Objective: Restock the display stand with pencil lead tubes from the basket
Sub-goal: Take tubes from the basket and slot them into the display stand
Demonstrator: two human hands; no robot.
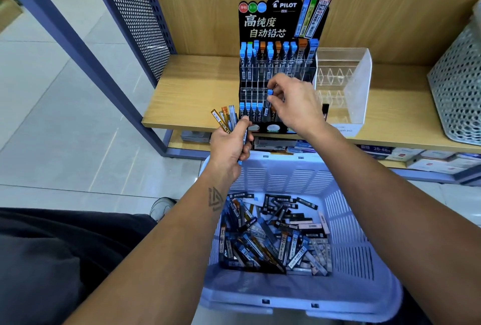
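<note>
Now my right hand [291, 100] pinches a blue-capped tube [269, 100] above the display stand [276, 74] front row; my left hand [230, 142] grips spare tubes [226, 117] over the basket [346, 220]. Next, I judge, lower it squarely into a slot.

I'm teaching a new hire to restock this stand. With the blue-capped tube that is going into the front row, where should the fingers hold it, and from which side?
Judging by the right hand, pinch the blue-capped tube at its cap end, coming from above. It stands nearly upright and its lower end must slide between neighbouring tubes in the display stand, so only the top stays free.
</note>
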